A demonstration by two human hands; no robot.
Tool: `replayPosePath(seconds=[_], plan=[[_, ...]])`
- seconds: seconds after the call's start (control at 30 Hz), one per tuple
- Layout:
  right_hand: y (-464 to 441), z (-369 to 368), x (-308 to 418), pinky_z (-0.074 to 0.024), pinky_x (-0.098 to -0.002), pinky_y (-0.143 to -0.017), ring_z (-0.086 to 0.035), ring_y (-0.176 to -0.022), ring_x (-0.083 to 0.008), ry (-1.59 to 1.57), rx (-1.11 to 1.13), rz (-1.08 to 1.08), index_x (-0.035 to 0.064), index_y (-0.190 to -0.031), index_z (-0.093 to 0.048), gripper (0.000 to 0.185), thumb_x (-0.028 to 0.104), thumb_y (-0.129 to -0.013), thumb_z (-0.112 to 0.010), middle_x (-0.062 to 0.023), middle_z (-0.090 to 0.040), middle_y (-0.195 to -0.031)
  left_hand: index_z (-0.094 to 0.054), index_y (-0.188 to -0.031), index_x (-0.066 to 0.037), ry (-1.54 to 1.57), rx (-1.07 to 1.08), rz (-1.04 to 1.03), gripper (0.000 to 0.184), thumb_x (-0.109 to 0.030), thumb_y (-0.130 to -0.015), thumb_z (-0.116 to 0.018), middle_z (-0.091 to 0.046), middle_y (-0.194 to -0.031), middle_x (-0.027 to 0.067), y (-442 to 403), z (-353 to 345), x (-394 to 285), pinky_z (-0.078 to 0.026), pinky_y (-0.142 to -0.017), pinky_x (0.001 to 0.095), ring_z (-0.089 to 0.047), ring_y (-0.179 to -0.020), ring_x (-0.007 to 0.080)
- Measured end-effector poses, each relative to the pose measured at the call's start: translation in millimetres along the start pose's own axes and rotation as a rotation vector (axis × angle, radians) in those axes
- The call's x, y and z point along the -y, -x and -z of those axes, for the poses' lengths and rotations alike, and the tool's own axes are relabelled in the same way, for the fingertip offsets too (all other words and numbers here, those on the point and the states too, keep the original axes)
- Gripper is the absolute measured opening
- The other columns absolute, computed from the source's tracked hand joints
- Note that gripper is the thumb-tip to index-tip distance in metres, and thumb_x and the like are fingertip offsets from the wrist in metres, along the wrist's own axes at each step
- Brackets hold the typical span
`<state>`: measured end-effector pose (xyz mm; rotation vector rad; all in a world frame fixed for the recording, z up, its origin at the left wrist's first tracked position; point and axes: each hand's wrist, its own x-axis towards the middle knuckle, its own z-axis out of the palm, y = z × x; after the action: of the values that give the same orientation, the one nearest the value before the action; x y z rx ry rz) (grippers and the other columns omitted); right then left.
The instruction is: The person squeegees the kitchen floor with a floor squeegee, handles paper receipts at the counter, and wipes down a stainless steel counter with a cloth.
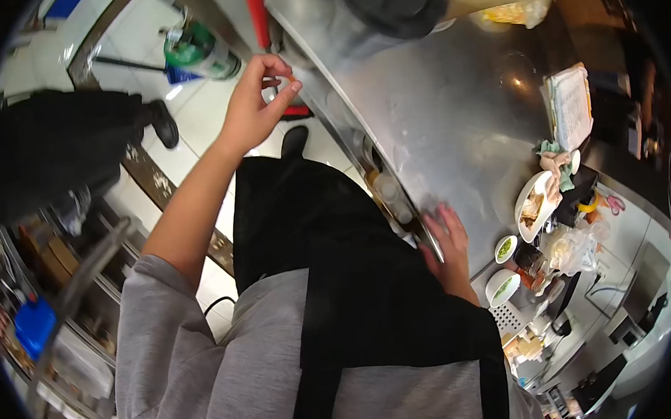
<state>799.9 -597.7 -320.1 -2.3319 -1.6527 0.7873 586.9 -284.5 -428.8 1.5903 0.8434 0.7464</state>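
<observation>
My left hand is raised in the air left of the steel counter, over the tiled floor. Its fingers are curled and the thumb comes near them; nothing shows between them. Resting at the counter's front edge, my right hand has its fingers spread and holds nothing. To its right are a white bowl of chopped greens, another white bowl and an oval white dish with food.
A dark-lidded container stands at the counter's far end. A paper pad lies at its right side. Another person in dark clothing stands at left, near a green canister. Shelves stand lower left.
</observation>
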Motion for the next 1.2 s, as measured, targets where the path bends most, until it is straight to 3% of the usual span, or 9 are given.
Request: replayPosePath(seconds=[0.13, 0.2, 0.37, 0.57, 0.73, 0.93, 1.03, 1.13, 1.2], plan=[[-13, -45, -31, -0.0173, -0.0554, -0.109, -0.026, -0.137, -0.0365, 0.441, -0.163, 0.154, 0.0168, -0.137, -0.043, 0.069, 0.006, -0.073, -0.065, -0.0122, -0.032, -0.148, -0.054, -0.089, -0.007, -0.085, 0.255, 0.506, 0.012, -0.013, -0.084, -0.063, -0.057, -0.092, 0.0088, 151, -33, 43, -0.047, -0.074, 0.0306, -0.059, -0.085, 0.0214], [-12, -51, -34, -0.0167, -0.0546, -0.110, -0.026, -0.137, -0.0364, 0.467, -0.182, 0.144, 0.0155, -0.138, -0.042, 0.071, 0.003, -0.071, -0.061, -0.0124, -0.030, -0.149, -0.060, -0.090, -0.007, -0.121, 0.476, 0.263, 0.016, -0.021, -0.083, -0.065, -0.060, -0.096, 0.0115, 234, -55, 54, -0.046, -0.084, 0.0367, -0.058, -0.096, 0.0286], [-12, -57, -29, -0.0165, -0.0527, -0.111, -0.023, -0.138, -0.0374, 0.540, -0.251, 0.129, 0.0092, -0.143, -0.031, 0.082, -0.002, -0.065, -0.054, -0.0151, -0.025, -0.150, -0.052, -0.129, -0.016, 0.192, 0.738, 0.521, 0.045, -0.045, -0.095, -0.044, -0.046, -0.135, 0.0160, 329, -88, 71, -0.030, -0.108, 0.0417, -0.040, -0.129, 0.0315], [-13, -66, -25, -0.0182, -0.0472, -0.112, -0.022, -0.138, -0.0389, 0.615, -0.363, 0.159, 0.0002, -0.145, -0.019, 0.088, -0.006, -0.067, -0.059, -0.0214, -0.024, -0.149, -0.036, -0.141, -0.030, 0.137, 1.006, 0.736, 0.063, -0.066, -0.090, -0.031, -0.021, -0.152, 0.0149, 373, -97, 89, -0.012, -0.110, 0.0596, -0.018, -0.140, 0.0380], [-16, -68, -39, -0.0202, -0.0376, -0.113, -0.026, -0.138, -0.0345, 0.689, -0.354, 0.206, -0.0045, -0.144, -0.018, 0.079, -0.006, -0.074, -0.057, -0.0241, -0.028, -0.147, -0.038, -0.136, -0.005, -0.020, 0.967, 0.815, 0.090, -0.073, -0.078, -0.049, -0.054, -0.126, 0.0181, 458, -100, 152, -0.042, -0.097, 0.0436, -0.053, -0.115, 0.0378], [-29, -57, -54, -0.0252, -0.0355, -0.110, -0.028, -0.137, -0.0344, 0.818, -0.378, -0.029, -0.0045, -0.144, -0.017, 0.075, 0.000, -0.080, -0.056, -0.0259, -0.024, -0.148, -0.055, -0.093, -0.004, 0.200, 0.475, 0.836, 0.051, -0.053, -0.080, -0.063, -0.064, -0.081, 0.0185, 539, -51, 174, -0.049, -0.074, 0.0440, -0.062, -0.083, 0.0374], [-37, -53, -65, -0.0323, -0.0380, -0.106, -0.037, -0.131, -0.0365, 0.964, -0.382, 0.055, -0.0031, -0.143, -0.020, 0.073, 0.000, -0.077, -0.051, -0.0282, -0.029, -0.145, -0.055, -0.082, -0.004, 0.289, 0.299, 0.812, 0.048, -0.051, -0.083, -0.061, -0.062, -0.073, 0.0170, 569, -40, 188, -0.049, -0.069, 0.0444, -0.061, -0.076, 0.0377], [-34, -53, -43, -0.0395, -0.0422, -0.097, -0.051, -0.116, -0.0408, 0.831, -0.328, -0.354, -0.0035, -0.141, -0.024, 0.070, 0.009, -0.076, -0.047, -0.0309, -0.043, -0.133, -0.055, -0.081, -0.004, 0.347, 0.259, 0.768, 0.046, -0.050, -0.084, -0.060, -0.061, -0.073, 0.0172, 577, -27, 190, -0.048, -0.068, 0.0449, -0.060, -0.076, 0.0379], [-36, -47, -64, -0.0376, -0.0432, -0.097, -0.050, -0.116, -0.0418, 0.968, -0.380, -0.124, -0.0046, -0.140, -0.027, 0.070, 0.005, -0.073, -0.048, -0.0311, -0.043, -0.132, -0.056, -0.081, -0.004, 0.339, 0.224, 0.743, 0.046, -0.049, -0.084, -0.060, -0.061, -0.073, 0.0173, 580, -14, 192, -0.048, -0.068, 0.0451, -0.060, -0.076, 0.0380]])
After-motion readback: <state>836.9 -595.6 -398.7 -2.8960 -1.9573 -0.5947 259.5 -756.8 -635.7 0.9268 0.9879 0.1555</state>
